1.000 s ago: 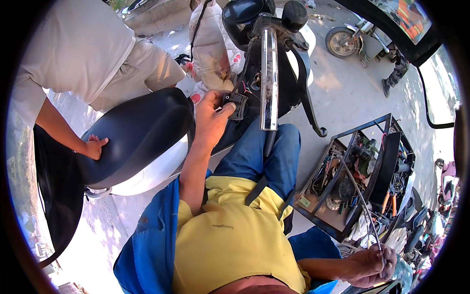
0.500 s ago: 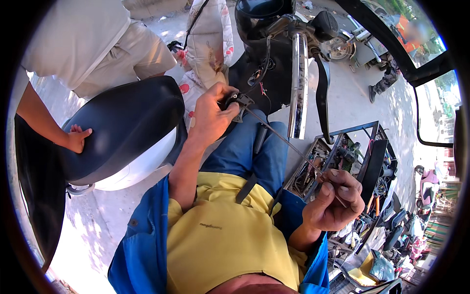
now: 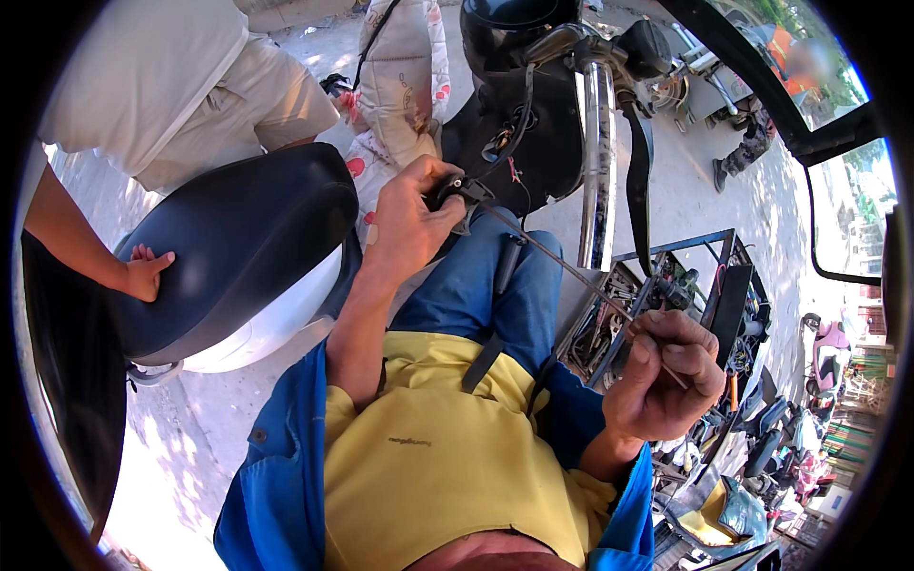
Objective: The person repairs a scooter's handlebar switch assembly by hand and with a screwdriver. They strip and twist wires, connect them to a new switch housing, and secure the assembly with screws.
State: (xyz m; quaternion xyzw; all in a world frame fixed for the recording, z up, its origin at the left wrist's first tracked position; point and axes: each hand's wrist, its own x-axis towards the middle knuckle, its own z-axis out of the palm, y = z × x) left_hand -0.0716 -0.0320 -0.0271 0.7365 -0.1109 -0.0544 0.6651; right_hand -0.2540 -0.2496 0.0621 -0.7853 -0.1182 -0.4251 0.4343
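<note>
My left hand (image 3: 419, 209) pinches a small black bracket-like part (image 3: 457, 187) above my knees. From it a thin grey cable or rod (image 3: 566, 265) runs down to the right, nearly straight. My right hand (image 3: 666, 376) is closed round that length's other end, with a short tip showing below the fingers. A thin dark cable (image 3: 514, 143) hangs between the black part and the handlebar. Beyond my left hand stands a scooter's black front panel (image 3: 552, 143). A chrome tube with a black lever (image 3: 640, 181) beside it points toward me.
Left, another person's hand (image 3: 145, 274) rests on a black scooter seat (image 3: 238, 247). A metal tool box (image 3: 614, 285) full of tools stands at right, with cluttered parts and a yellow-and-green bag (image 3: 728, 514) nearer. Someone in orange (image 3: 783, 52) is far right.
My right hand has shifted slightly right, still holding the thin length. The chrome tube and lever appear a little farther right. My left hand keeps its grip nearly in place.
</note>
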